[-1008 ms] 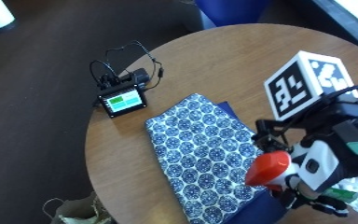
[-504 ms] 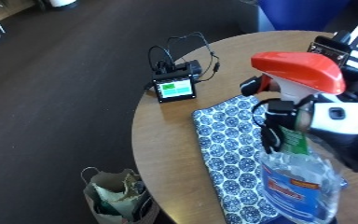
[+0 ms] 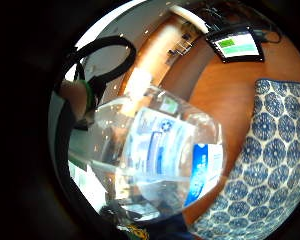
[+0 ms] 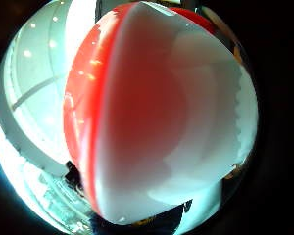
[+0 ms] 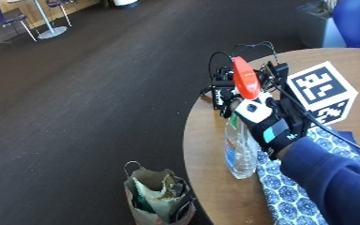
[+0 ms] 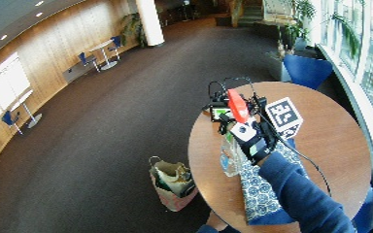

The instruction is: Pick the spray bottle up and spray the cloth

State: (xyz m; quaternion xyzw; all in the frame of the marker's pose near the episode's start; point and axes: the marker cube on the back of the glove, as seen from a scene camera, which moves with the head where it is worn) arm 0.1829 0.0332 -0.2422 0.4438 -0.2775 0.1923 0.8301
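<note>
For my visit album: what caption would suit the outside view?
Gloved right hand holds a spray bottle upright beside the patterned cloth on a round table.
</note>
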